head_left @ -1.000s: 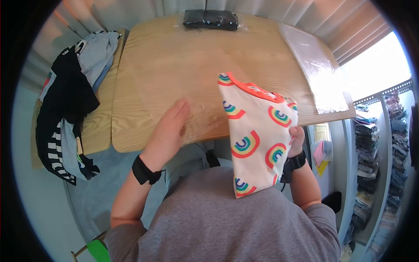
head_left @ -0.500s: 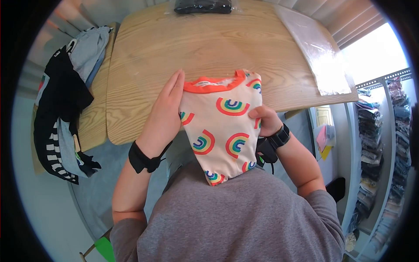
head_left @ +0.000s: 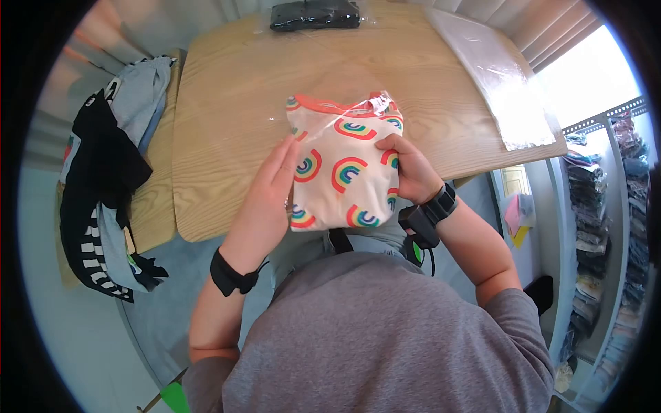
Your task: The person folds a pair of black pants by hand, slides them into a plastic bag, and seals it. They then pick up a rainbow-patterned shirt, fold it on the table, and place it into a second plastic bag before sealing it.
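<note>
A folded cream garment with rainbow prints and an orange collar (head_left: 323, 186) is held at the near edge of the wooden table, its collar end pointing away from me. Clear plastic with shiny glints lies over the collar end. My right hand (head_left: 412, 168) grips the garment's right edge, thumb on top and fingers underneath. Along the left edge rests my left hand (head_left: 272, 182), its fingers stretched together against the side; whether they also pinch the cloth underneath is hidden.
The wooden table (head_left: 234, 82) bears a bagged black item (head_left: 315, 15) at the far edge and clear plastic bags (head_left: 492, 79) on the right. Black, striped and grey clothes (head_left: 107, 144) hang over the left side. Shelves of packed clothes (head_left: 589, 241) stand at right.
The garment has moved forward and its lower end has come up off my lap, now folded shorter. Clear plastic now shows over the collar. Both hands have moved with it.
</note>
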`<action>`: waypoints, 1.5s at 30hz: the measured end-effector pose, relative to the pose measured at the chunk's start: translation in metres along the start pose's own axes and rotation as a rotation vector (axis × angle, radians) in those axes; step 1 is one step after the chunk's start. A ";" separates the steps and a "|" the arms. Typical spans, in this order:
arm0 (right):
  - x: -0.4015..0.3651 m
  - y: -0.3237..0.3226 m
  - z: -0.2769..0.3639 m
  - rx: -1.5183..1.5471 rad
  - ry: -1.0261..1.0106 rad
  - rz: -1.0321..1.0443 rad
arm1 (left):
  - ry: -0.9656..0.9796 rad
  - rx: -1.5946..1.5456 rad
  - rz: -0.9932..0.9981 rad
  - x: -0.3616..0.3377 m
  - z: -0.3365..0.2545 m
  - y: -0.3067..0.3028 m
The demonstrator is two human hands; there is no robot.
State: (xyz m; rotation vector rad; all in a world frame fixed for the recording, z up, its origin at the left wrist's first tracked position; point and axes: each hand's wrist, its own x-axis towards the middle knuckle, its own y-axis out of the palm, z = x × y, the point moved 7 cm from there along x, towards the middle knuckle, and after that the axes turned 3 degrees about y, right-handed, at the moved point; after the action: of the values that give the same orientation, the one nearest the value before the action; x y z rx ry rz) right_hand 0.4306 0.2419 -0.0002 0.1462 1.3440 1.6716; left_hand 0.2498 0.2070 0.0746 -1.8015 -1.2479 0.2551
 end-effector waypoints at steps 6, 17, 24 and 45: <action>0.010 0.013 0.000 -0.086 -0.024 -0.156 | 0.064 0.162 0.052 -0.002 -0.006 0.003; 0.030 0.028 -0.005 -0.145 0.022 -0.183 | 0.099 0.210 0.073 0.001 -0.013 0.012; 0.048 0.035 -0.002 -0.127 -0.056 -0.212 | 0.076 0.213 0.087 -0.008 -0.008 0.010; 0.180 0.103 -0.018 -0.175 -0.196 0.158 | 0.034 0.152 0.015 -0.035 -0.007 -0.022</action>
State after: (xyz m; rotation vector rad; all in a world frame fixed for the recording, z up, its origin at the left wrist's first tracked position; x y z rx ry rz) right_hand 0.2620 0.3646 -0.0031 0.3116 1.0578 1.8465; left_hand 0.2229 0.1760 0.0847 -1.6786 -1.1600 0.3186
